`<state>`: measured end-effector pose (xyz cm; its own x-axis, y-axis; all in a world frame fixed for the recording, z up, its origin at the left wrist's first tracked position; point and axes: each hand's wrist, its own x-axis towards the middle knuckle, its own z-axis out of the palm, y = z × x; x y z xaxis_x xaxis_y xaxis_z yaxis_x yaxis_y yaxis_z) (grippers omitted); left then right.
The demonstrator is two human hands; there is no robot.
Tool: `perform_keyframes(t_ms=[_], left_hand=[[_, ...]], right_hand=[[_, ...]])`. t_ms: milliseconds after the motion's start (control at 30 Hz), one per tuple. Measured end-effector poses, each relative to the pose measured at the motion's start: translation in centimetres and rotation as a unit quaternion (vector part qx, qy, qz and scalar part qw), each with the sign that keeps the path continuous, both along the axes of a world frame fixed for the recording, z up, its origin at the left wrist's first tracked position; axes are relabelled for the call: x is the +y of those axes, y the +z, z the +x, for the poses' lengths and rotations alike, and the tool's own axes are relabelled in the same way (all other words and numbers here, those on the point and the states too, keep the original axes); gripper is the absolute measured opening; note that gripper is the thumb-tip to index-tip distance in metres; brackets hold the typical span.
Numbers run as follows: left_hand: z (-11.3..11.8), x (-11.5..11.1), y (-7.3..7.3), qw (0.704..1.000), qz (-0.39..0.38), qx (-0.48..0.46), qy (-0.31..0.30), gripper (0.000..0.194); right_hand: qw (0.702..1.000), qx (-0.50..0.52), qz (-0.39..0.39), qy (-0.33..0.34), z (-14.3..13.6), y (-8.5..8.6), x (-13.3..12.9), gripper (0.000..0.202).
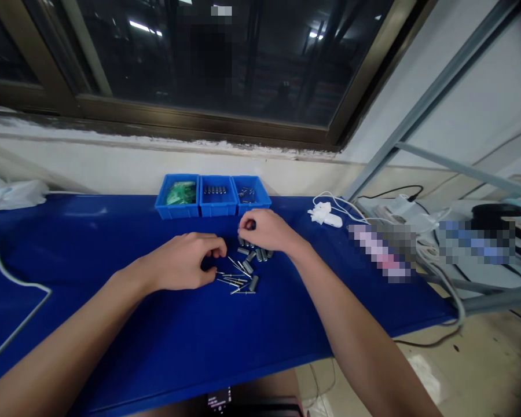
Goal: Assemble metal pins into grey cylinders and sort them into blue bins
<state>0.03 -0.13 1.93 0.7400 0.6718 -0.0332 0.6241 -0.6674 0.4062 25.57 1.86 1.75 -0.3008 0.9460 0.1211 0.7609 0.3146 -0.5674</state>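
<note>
My left hand [191,260] is just left of a loose pile, thumb and fingers apart with nothing visible between them. Beside its thumb lie several thin silver pins [232,281], shaped like blind rivets. Short grey metal cylinders [261,255] are scattered behind and to the right of the pins; one cylinder [253,283] lies at the front of the pile. My right hand [264,229] is over the back of the pile with its fingertips pinched together. A dark spot shows within its curled fingers, but what it holds is hidden.
Three joined blue bins stand at the back: a left bin [160,207] with green packets, a middle bin [217,212] with a row of grey cylinders, a right bin [264,201] with silver pins. White cables and a white plug [330,217] lie right on the blue table [226,341].
</note>
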Motion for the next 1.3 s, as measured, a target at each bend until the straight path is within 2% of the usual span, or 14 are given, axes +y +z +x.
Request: perform_keyframes(t_ms=[100,233,433,567,667,800,867,900,1067,1300], left_hand=[[0.0,0.0,0.0,1.000,-0.021,-0.015,-0.010,0.026],[-0.1,-0.1,0.1,0.999,-0.031,-0.025,-0.011,0.024],[0.3,-0.3,0.3,0.995,-0.082,-0.045,-0.023,0.017],[0.1,0.0,0.2,0.998,-0.057,-0.024,-0.004,0.016],[-0.5,0.4,0.2,0.998,-0.052,-0.018,0.014,0.018],[-1.0,0.7,0.3,0.991,-0.122,-0.050,0.033,0.022],[-1.0,0.8,0.4,0.987,-0.138,-0.067,0.037,0.019],[-0.9,0.8,0.4,0.988,-0.131,-0.076,0.042,0.018],[-0.2,0.9,0.1,0.990,-0.058,-0.110,0.065,0.041],[0.2,1.0,0.0,0.983,-0.030,-0.163,0.075,0.044]], right_hand=[[0.997,-0.048,0.029,0.055,-1.1,0.3,-1.1,0.009],[0.989,-0.092,-0.030,0.114,-1.9,1.1,-2.1,0.012],[0.979,-0.153,-0.068,0.118,-2.9,1.2,-3.1,0.011],[0.980,-0.149,-0.060,0.114,-3.3,0.6,-3.3,0.007],[0.983,-0.129,-0.050,0.123,-3.3,0.5,-3.3,0.007],[0.983,-0.071,-0.033,0.164,-3.1,0.8,-2.9,0.011],[0.986,-0.038,-0.013,0.164,-2.9,1.0,-2.6,0.009],[0.987,-0.027,-0.002,0.160,-2.8,1.1,-2.4,0.008],[0.988,0.027,-0.012,0.148,-2.5,0.8,-2.1,0.005],[0.976,0.171,-0.001,0.137,-2.8,0.3,-1.8,0.010]])
